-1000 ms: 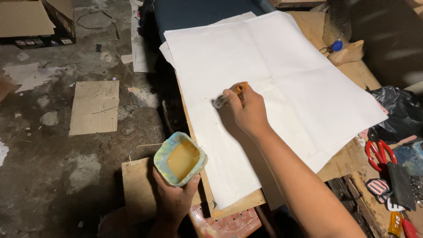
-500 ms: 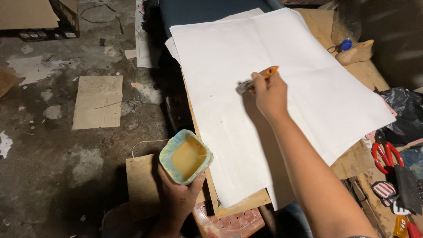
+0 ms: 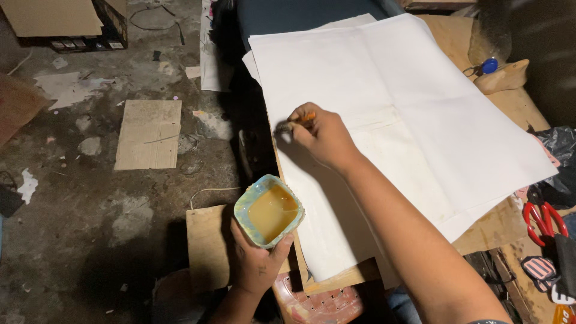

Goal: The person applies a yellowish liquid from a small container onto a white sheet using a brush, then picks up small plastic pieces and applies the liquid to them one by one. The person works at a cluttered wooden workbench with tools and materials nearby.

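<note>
Gripping brush point(image 3: 295, 123) in right hand point(image 3: 324, 137), fingers clenching round orange handle; bristles pointing left, touching left edge of white paper point(image 3: 408, 114) on desk point(image 3: 510, 102). Brush axis running roughly left-right, tip probably wet, too blurred to be sure. Left hand point(image 3: 255, 264) cupping bowl point(image 3: 269, 211) of tan liquid from below, holding it off desk's near-left corner. Bowl lying below and slightly left of brush tip, near; right hand being the nearer. Red scissors point(image 3: 543, 216) resting far right.
</note>
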Available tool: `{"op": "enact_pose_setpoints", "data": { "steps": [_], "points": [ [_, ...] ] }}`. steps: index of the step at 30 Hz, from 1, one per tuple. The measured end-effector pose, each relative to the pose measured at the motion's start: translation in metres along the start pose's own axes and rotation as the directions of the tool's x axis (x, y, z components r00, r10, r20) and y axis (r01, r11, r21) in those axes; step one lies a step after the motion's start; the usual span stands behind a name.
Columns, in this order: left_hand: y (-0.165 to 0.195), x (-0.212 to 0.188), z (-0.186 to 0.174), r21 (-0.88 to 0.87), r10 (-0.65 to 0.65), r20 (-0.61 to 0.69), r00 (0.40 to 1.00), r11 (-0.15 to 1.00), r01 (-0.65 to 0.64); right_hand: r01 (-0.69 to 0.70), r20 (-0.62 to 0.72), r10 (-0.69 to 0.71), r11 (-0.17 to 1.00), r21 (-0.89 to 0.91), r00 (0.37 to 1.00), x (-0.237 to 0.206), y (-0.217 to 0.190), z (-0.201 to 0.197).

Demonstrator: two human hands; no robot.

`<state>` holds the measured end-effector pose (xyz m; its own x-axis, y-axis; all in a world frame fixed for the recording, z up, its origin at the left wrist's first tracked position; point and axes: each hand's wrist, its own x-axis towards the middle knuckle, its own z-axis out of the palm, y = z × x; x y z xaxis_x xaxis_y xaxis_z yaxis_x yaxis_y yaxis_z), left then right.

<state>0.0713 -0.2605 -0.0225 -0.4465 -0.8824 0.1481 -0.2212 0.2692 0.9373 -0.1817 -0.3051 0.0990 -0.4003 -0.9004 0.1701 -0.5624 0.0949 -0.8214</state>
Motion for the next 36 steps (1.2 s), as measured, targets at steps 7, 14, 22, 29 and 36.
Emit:
{"op": "enact_pose_setpoints", "data": {
  "steps": [7, 14, 22, 29, 36],
  "points": [
    [-0.007, -0.001, 0.002, 0.008, -0.053, 0.031, 0.998, 0.999, 0.053, -0.028, 0.068, 0.031, 0.999, -0.046, 0.997, 0.006, -0.011, -0.001],
    [-0.009, -0.001, 0.005, 0.024, 0.019, 0.022, 1.000, 1.000, -0.019, -0.024, 0.222, 0.053, 0.991, -0.133, 0.974, -0.036, -0.008, -0.007],
    [-0.004, 0.001, 0.001, -0.018, -0.043, 0.058, 0.997, 0.999, 0.044, -0.110, -0.512, 0.095, 0.994, 0.000, 0.853, -0.041, 0.042, -0.102],
    [-0.003, 0.000, 0.002, -0.093, 0.020, 0.040, 0.999, 0.996, -0.016, -0.396, -0.577, 0.353, 0.917, 0.056, 0.737, -0.048, 0.077, -0.143],
    [-0.004, 0.000, 0.002, -0.029, 0.025, 0.031, 0.999, 0.999, -0.025, -0.138, -0.462, 0.116, 0.990, -0.016, 0.879, -0.050, 0.045, -0.053]
  ]
}}
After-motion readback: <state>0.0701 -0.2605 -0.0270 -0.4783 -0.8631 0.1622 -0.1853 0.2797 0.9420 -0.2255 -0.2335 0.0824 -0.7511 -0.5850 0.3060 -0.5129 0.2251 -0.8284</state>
